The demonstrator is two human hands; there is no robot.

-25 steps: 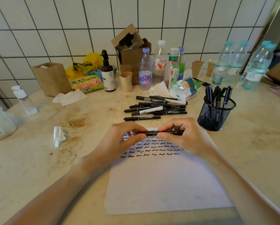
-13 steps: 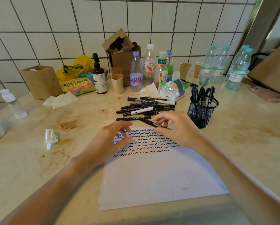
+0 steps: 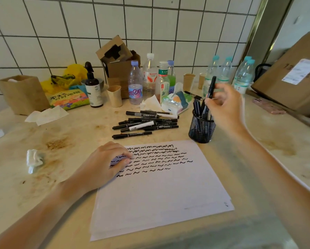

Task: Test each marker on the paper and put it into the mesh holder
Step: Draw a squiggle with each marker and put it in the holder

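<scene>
My right hand (image 3: 224, 106) pinches a black marker (image 3: 211, 88) nearly upright, just above the black mesh holder (image 3: 201, 131), which has several black markers standing in it. My left hand (image 3: 105, 164) rests on the left side of the white paper (image 3: 156, 191), fingers loosely curled over the rows of black squiggles, holding nothing. A pile of several black markers (image 3: 147, 123) lies on the counter just beyond the paper, left of the holder.
Water bottles (image 3: 135, 83), paper cups (image 3: 114, 96), a dark pump bottle (image 3: 93, 88), a wipes pack (image 3: 176, 103) and cardboard boxes (image 3: 118, 63) line the tiled wall. A large carton (image 3: 292, 76) and a pink phone (image 3: 269, 106) sit at right. A crumpled tissue (image 3: 33, 159) lies left.
My right hand lifted the marker from above the paper and carried it right and up to over the mesh holder. My left hand let go of it and settled on the paper.
</scene>
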